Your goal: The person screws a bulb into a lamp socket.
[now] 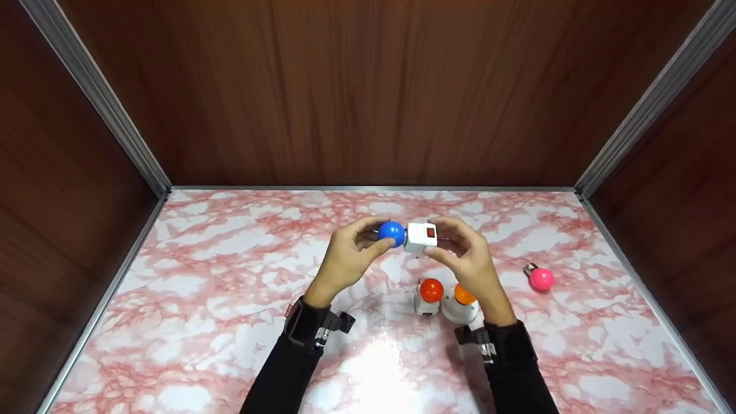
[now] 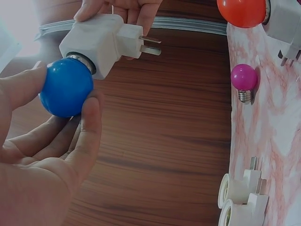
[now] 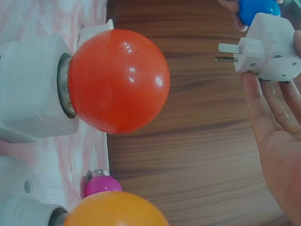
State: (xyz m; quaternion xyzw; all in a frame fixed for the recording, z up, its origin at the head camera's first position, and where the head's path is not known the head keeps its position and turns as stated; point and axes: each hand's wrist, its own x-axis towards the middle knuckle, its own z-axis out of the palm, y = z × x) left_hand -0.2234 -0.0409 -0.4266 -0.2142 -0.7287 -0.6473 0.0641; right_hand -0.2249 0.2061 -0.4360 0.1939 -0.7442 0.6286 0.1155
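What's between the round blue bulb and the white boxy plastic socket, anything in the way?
Nothing visible is in the way. The left hand holds the round blue bulb, the right hand the white boxy plastic socket; only the bulb's shiny metal base shows between them. The round red bulb is outside that gap.

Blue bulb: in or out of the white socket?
At least partly in: the blue bulb has its metal base entering the white socket; whether tight, cannot tell.

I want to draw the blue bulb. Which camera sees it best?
The left wrist camera: the blue bulb looks biggest there, beside the white socket. The head camera shows it smaller, with the left hand overlapping its edge. The right wrist camera shows only part, at the top, partly behind the socket.
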